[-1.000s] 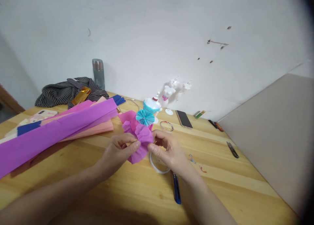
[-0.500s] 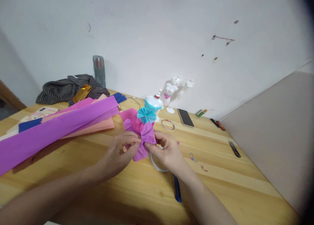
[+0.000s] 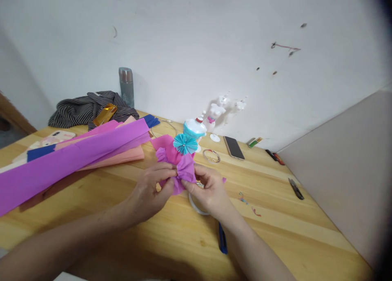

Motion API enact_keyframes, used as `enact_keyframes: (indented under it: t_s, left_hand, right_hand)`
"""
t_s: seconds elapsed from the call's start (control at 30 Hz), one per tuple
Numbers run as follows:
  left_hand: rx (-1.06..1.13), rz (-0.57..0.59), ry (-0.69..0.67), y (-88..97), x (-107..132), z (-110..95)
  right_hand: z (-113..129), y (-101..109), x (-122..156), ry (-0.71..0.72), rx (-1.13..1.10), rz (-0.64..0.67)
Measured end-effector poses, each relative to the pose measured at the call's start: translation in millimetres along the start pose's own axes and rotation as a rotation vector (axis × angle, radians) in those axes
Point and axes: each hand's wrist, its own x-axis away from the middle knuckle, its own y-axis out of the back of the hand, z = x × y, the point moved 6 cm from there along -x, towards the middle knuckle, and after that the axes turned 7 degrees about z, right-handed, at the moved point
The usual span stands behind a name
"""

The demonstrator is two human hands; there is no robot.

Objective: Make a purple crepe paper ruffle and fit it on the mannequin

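Crinkled, ruffled purple paper (image 3: 186, 168) sat between a person's left hand (image 3: 153, 187) and right hand (image 3: 211, 188), each grip pinching its gathers. Folds flared above and below the grip, the long axis unclear.

- The left of the worktop (image 3: 284, 236) is blocked by stacked paper (image 3: 76, 152).
- Between left hand (image 3: 153, 187) and right hand (image 3: 212, 188), the gap is filled by purple paper (image 3: 186, 169).
- Beyond, passage is barred by a turquoise rosette (image 3: 185, 144) and figurine (image 3: 195, 128).
- Rightward, a lane is left open, dotted with small scraps (image 3: 256, 212).
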Motion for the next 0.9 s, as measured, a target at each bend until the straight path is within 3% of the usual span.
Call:
enact_keyframes:
  t_s: [0.2,0.37,0.57,0.9]
  left_hand:
    - [0.321,0.120,0.286,-8.1,5,18]
    - [0.571,0.075,0.400,-12.9,10,37]
    - [0.704,-0.018,0.473,-13.4,12,44]
    - [0.754,-0.017,0.466,-6.3,3,27]
  right_hand:
    - [-3,3,1,0.009,-0.045,-0.023]
    - [-5,3,1,0.013,-0.039,-0.027]
    - [-7,1,1,0.010,-0.077,-0.013]
    - [-6,-7,0,-0.035,-0.163,0.059]
